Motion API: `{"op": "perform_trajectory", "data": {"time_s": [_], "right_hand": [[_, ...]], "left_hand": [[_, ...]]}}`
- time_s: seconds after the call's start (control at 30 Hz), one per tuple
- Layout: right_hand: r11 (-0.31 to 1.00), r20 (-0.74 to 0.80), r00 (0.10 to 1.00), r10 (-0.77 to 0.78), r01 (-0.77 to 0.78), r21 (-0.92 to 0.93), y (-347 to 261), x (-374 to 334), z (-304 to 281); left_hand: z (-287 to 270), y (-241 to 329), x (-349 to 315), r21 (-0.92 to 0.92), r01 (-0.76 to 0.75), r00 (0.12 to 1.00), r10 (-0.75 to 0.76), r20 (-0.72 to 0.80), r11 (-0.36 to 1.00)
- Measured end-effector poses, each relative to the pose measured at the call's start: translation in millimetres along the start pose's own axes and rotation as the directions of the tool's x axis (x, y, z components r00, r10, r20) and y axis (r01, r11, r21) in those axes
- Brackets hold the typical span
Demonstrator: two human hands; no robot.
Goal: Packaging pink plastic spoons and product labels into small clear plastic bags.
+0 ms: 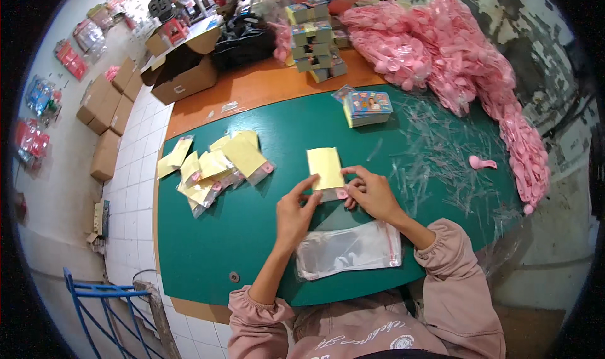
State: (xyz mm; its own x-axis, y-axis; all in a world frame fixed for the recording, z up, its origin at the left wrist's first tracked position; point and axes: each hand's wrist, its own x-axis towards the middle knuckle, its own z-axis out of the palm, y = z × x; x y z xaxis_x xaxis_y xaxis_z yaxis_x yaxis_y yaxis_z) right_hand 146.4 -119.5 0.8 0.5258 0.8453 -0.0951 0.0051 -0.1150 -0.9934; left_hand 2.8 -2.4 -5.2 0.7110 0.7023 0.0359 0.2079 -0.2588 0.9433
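A pale yellow card [324, 165] in a clear plastic bag is held up over the green table, its lower end showing a small pink piece [341, 194]. My left hand [296, 211] pinches the left lower edge of this packet between thumb and fingers. At its right edge, my right hand [373, 196] grips with curled fingers beside the pink piece. Just below my hands lies a stack of clear plastic bags [346, 249]. Several similar packets with yellow cards [214, 164] are piled to the left.
Colourful printed cards [368, 108] form a stack beyond my hands. Thin clear plastic strips [441, 151] are scattered at the right, near a single pink spoon [483, 162]. Bagged pink spoons [454, 56] heap along the back right. An open cardboard box [183, 79] stands at the back left.
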Motion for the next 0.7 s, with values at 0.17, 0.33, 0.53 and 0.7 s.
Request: {"op": "perform_trajectory", "data": {"time_s": [0.17,0.33,0.53,0.7], "right_hand": [[0.574,-0.095,0.829,-0.551,0.294,-0.764,-25,10,-84],[0.187,-0.604,0.713,-0.356,-0.579,-0.793,-15,-59,-259],[0.374,-0.487,0.841,-0.238,-0.383,-0.845,24,-87,-318],[0.492,-0.454,0.794,-0.405,-0.229,-0.840,2,-79,-298]], "left_hand": [[-56,6,5,0.174,-0.058,0.920,0.121,-0.373,0.983],[-71,6,14,0.776,-0.020,0.553,0.653,-0.517,0.631],[21,24,-21,0.612,-0.325,0.941,0.313,0.129,0.722],[22,13,-5,0.343,-0.241,0.935,0.122,0.334,0.908]]}}
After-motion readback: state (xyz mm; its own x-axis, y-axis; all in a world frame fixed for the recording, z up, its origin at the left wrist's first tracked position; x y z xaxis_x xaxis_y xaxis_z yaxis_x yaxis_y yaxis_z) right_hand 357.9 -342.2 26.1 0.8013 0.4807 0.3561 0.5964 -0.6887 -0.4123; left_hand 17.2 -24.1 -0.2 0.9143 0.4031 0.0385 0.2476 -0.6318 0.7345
